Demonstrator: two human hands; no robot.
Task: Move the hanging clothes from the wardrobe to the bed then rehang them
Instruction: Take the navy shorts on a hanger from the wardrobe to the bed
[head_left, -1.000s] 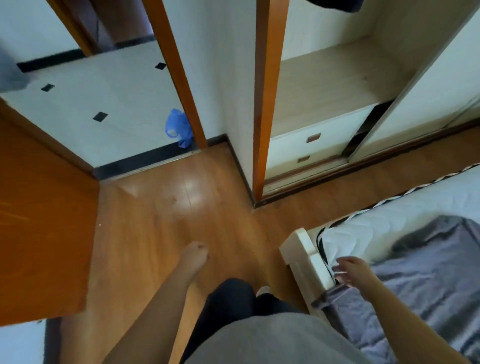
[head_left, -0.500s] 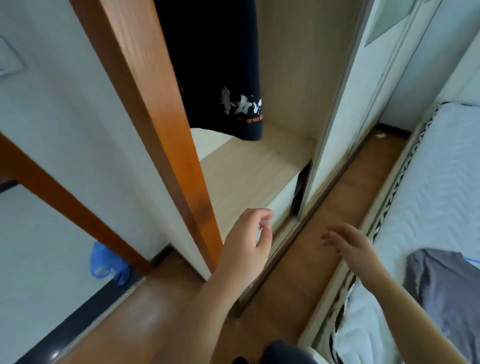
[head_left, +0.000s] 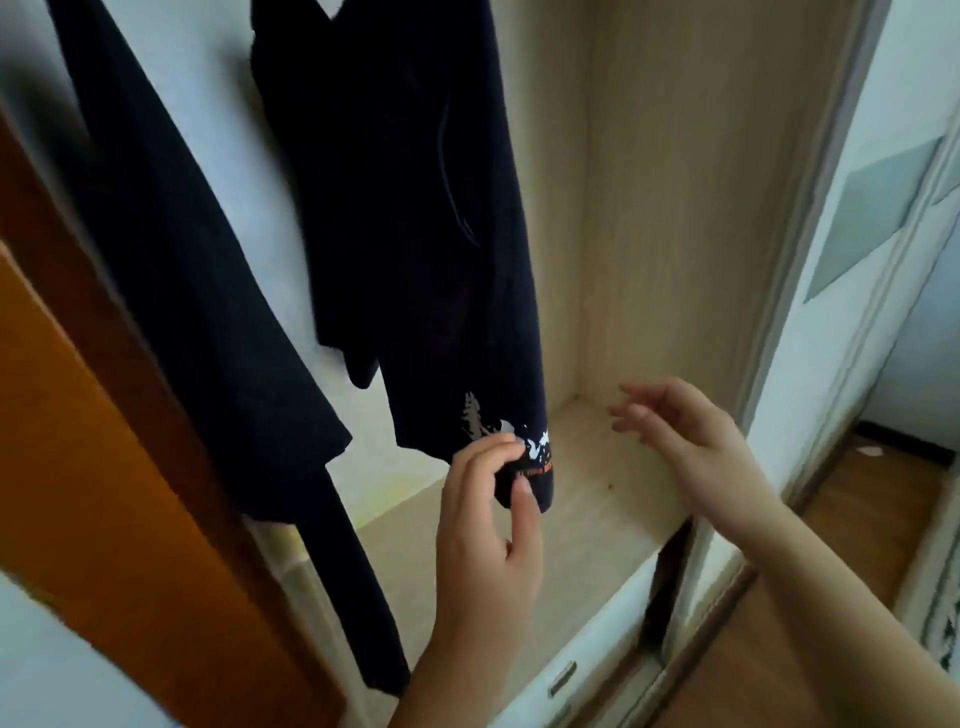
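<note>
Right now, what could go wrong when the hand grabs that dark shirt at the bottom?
The left hand pinches only the hem of the printed dark shirt. Tugging there might pull it off whatever it hangs from, which is out of view. It may also drag against the other dark garment hanging beside it. The right hand is open, holding nothing.

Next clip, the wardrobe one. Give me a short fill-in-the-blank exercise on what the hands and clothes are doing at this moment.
1. The left hand pinches the bottom hem of the dark shirt that carries a ____ print.
2. The right hand is open and holds ____.
3. Both dark garments hang inside the ____.
4. The longer garment hangs to the ____ of the printed shirt.

Missing words: white; nothing; wardrobe; left
</note>
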